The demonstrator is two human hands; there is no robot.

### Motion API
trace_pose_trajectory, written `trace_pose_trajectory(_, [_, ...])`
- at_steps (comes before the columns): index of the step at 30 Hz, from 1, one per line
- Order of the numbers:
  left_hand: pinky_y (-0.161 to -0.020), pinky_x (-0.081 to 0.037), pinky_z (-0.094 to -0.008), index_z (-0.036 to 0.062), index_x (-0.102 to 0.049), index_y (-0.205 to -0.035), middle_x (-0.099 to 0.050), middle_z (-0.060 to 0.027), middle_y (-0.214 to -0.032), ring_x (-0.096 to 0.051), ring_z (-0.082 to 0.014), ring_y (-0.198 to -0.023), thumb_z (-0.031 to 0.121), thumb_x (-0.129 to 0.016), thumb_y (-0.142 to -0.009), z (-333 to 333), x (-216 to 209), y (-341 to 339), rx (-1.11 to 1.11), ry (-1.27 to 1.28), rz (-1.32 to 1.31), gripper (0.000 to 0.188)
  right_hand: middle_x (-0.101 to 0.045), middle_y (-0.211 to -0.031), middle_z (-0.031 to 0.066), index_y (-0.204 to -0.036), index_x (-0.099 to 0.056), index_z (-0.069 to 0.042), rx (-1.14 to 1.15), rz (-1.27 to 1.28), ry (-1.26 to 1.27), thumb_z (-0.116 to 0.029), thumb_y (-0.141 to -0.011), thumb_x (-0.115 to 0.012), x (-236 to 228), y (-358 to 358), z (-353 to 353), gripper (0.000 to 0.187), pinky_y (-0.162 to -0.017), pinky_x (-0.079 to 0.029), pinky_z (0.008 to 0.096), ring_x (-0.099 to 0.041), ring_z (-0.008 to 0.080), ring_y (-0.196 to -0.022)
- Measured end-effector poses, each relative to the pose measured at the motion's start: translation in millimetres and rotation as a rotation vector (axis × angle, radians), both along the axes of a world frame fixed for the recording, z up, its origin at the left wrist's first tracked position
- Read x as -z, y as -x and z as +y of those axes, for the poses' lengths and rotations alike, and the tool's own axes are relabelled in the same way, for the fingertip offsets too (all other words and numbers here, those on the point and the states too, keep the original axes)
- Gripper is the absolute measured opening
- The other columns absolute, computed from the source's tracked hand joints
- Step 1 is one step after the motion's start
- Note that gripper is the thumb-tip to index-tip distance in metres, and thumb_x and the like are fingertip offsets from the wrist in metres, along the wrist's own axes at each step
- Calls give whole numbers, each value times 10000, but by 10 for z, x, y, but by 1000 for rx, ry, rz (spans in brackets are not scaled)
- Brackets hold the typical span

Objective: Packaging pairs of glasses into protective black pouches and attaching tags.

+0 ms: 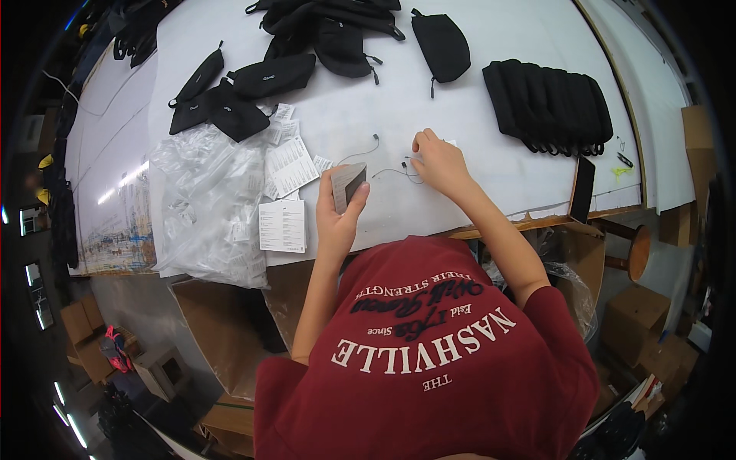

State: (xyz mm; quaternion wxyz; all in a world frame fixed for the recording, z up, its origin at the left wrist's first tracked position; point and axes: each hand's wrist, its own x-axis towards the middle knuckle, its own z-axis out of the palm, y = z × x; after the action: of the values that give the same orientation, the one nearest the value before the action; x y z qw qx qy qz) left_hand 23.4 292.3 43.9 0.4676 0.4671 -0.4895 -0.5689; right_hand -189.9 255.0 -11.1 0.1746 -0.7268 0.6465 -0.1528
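My left hand (340, 217) is closed around a small stack of tags (350, 184), pale on one face and dark on another. The thumb presses against the dark face. To its right, my right hand (442, 162) has its fingers pinched at a thin dark cord (389, 170) that curves over the white table. A small black end piece shows on that cord. Another thin cord (356, 154) trails from beside the tags in my left hand. White printed cards (282, 227) lie just left of that hand. What sits right at my right fingertips is partly hidden.
Clear plastic bags (205, 203) pile up at the left. Several black zip pouches (274, 75) lie at the far side, with a single pouch (442, 47) apart. A row of black pouches (546, 106) stands at the right, near a phone-like dark slab (582, 189) at the table edge.
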Motion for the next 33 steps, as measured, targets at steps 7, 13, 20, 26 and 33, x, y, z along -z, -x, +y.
trace_pose_trajectory(7, [-752,-417,-283,53,-627,-995,-548,-60,-939,-520,-174,-862,78,-692,-790,-60,-36,17,-52,358,-498,217,-559,-826,113,-849,-550,-27,-222,-26,37,-95,-804,-609,-94,82,-18,100,-612,-475,382,-599,272,-699])
trace_pose_trajectory(13, [-720,-388,-248,21,-656,-905,-562,-42,-868,-508,-139,-801,83,-720,-768,1,-148,116,-128,343,-429,163,-449,-588,48,-868,-538,-30,-49,-854,-5,-88,-831,-606,-626,-288,297,97,-509,-345,278,-411,123,-503])
trace_pose_trajectory(20, [-627,-387,-227,-1,-651,-837,-572,-27,-770,-497,-97,-675,60,-720,-769,-17,-168,134,-124,267,-361,114,-244,-529,-41,-840,-604,-33,11,-787,88,-91,-811,-645,-735,-405,335,77,-483,-227,249,-233,68,-502])
trace_pose_trajectory(26, [-567,-385,-235,8,-680,-857,-575,-34,-756,-494,-91,-639,34,-713,-765,1,-197,131,-96,372,-462,101,-302,-518,14,-843,-613,-48,19,-727,57,-116,-798,-659,-750,-408,331,93,-481,-277,289,-298,123,-469])
trace_pose_trajectory(33, [-547,-391,-207,11,-659,-954,-574,-12,-777,-488,-69,-630,127,-581,-908,-82,-27,-176,227,-67,118,147,-353,-509,-16,-875,-635,-48,-86,-875,-50,-103,-800,-695,-718,-318,373,110,-471,-266,260,-303,79,-479])
